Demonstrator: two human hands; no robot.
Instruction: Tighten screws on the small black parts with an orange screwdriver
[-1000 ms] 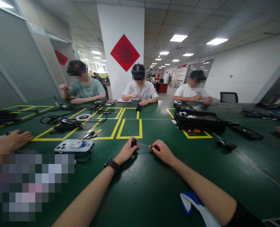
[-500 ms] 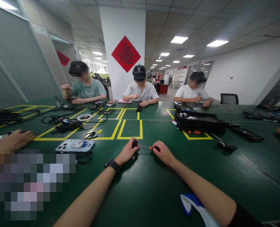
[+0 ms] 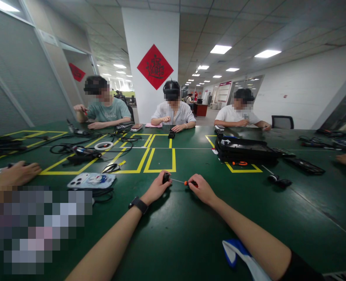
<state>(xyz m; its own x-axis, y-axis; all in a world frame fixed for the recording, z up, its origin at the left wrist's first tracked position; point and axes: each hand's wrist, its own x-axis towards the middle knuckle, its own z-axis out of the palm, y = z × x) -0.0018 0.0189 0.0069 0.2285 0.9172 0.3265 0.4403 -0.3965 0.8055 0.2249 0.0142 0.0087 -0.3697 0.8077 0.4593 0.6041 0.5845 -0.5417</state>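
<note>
My left hand, with a dark watch on its wrist, is closed around a small black part whose kind I cannot make out. Facing it across a short gap, my right hand grips a screwdriver by its orange and black handle. The thin metal shaft runs left to the black part, and its tip meets the part or lies right at it; which of the two I cannot tell. Both hands are low over the green table.
A phone lies left, near cables. Ahead to the right are a black tray, an orange-handled tool and a black device. A blue-white item lies by my right forearm. Several people sit around.
My two hands keep nearly the same pose on the black part and the screwdriver. Across the table at the right, a person's hand has moved outward to the right.
</note>
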